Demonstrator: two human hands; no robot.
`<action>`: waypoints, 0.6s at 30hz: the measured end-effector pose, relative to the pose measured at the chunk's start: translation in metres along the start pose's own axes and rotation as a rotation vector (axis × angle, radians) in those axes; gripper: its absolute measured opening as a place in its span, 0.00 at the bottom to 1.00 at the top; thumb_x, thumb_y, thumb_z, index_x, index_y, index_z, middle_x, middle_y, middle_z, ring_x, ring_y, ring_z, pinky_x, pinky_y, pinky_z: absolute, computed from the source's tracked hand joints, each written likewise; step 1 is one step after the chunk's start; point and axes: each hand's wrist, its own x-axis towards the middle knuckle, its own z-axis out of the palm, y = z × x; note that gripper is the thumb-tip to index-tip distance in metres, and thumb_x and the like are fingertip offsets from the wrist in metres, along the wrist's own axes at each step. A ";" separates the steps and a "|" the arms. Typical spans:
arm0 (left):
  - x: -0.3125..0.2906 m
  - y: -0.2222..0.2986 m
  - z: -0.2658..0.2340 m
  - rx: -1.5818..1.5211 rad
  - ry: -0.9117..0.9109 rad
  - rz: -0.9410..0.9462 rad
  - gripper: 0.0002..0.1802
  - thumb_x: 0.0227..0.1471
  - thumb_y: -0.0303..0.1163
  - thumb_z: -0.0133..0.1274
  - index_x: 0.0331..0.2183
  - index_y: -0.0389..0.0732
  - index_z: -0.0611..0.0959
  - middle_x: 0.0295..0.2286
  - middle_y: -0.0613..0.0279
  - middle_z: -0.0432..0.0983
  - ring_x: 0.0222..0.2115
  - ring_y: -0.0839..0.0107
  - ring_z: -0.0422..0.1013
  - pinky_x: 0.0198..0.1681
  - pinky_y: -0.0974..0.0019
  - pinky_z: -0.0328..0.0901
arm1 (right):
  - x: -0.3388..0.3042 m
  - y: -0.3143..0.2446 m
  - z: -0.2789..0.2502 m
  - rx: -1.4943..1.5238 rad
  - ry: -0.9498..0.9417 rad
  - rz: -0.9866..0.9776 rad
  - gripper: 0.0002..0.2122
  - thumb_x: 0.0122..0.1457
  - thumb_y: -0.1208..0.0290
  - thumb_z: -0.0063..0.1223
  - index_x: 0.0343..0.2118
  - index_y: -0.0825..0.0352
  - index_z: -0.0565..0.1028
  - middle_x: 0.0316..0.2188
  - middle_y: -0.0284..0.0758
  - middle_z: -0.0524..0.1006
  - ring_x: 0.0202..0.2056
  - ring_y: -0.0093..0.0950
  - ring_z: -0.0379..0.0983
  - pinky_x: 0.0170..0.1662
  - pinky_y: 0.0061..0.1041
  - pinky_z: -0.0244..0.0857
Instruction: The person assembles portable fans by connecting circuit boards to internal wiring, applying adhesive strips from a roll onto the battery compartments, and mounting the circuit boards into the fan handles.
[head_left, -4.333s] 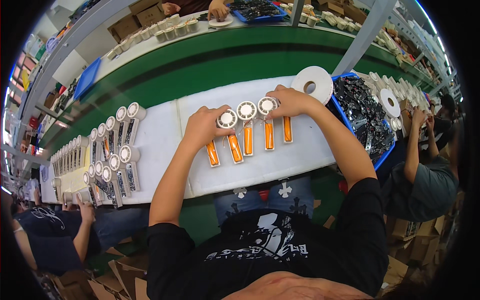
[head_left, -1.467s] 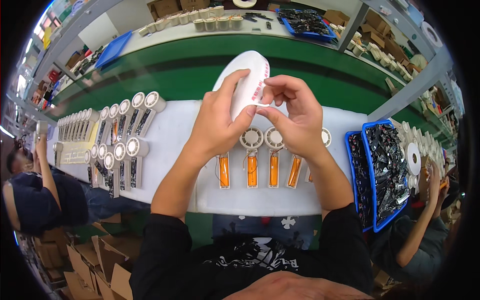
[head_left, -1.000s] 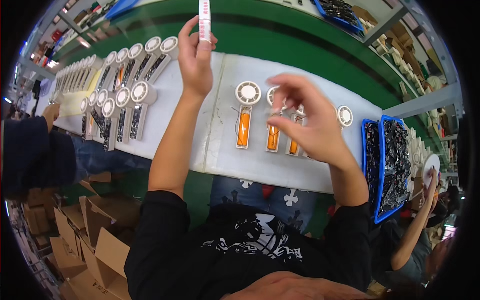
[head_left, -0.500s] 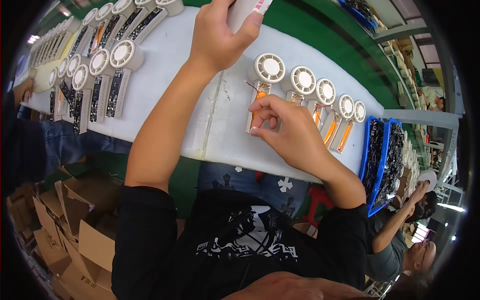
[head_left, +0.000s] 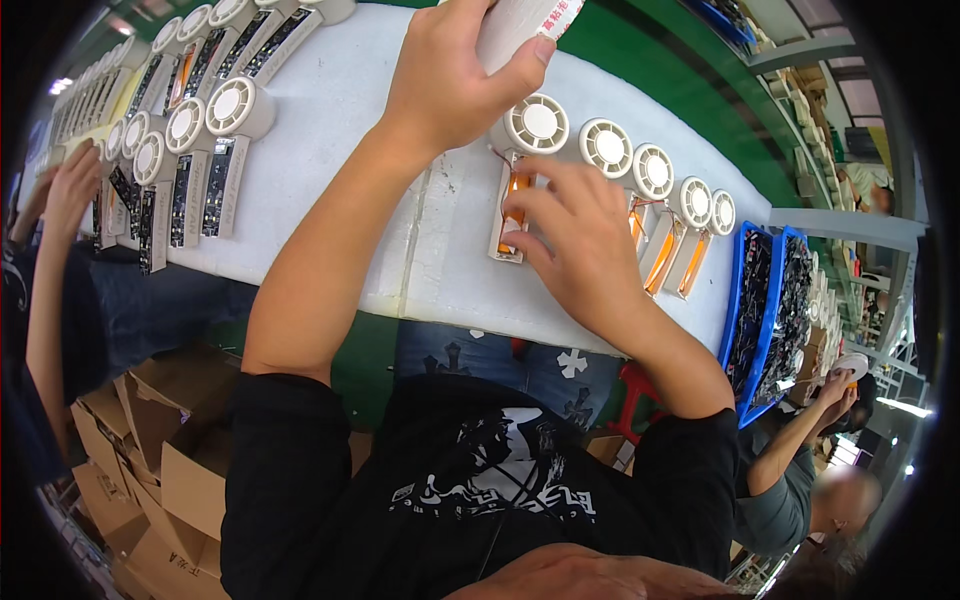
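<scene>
Between right hand [head_left: 580,225] and near edge [head_left: 470,324], bare tabletop [head_left: 460,275].

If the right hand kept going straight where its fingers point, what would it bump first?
Probably the orange piece in the open white handle of the leftmost fan in the row of five. The right hand looks very close, but depth is unclear.

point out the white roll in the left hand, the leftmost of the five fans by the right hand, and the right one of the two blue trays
white roll [head_left: 507,33]: head view, on its flat pale side
leftmost fan [head_left: 538,122]: head view, on its round head
right blue tray [head_left: 768,315]: head view, on its left wall
</scene>
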 end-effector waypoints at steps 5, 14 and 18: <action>0.000 0.006 0.005 0.034 -0.120 -0.030 0.39 0.47 0.37 0.58 0.59 0.32 0.68 0.44 0.37 0.77 0.44 0.44 0.75 0.49 0.55 0.68 | -0.007 0.005 0.001 -0.068 0.094 -0.039 0.10 0.45 0.70 0.70 0.32 0.58 0.83 0.43 0.26 0.77 0.44 0.33 0.69 0.45 0.33 0.57; -0.008 0.006 0.021 0.204 -0.084 0.098 0.40 0.52 0.42 0.54 0.63 0.35 0.64 0.45 0.43 0.76 0.46 0.51 0.73 0.53 0.58 0.61 | -0.018 0.001 0.003 -0.085 0.091 0.063 0.10 0.44 0.66 0.71 0.32 0.56 0.85 0.46 0.27 0.76 0.47 0.33 0.66 0.46 0.34 0.57; -0.018 -0.002 0.025 0.228 -0.190 0.053 0.40 0.50 0.47 0.56 0.62 0.43 0.68 0.48 0.50 0.75 0.48 0.57 0.71 0.54 0.58 0.53 | -0.019 -0.002 -0.010 -0.030 0.164 0.075 0.11 0.47 0.69 0.70 0.35 0.58 0.85 0.45 0.30 0.77 0.46 0.34 0.67 0.49 0.35 0.59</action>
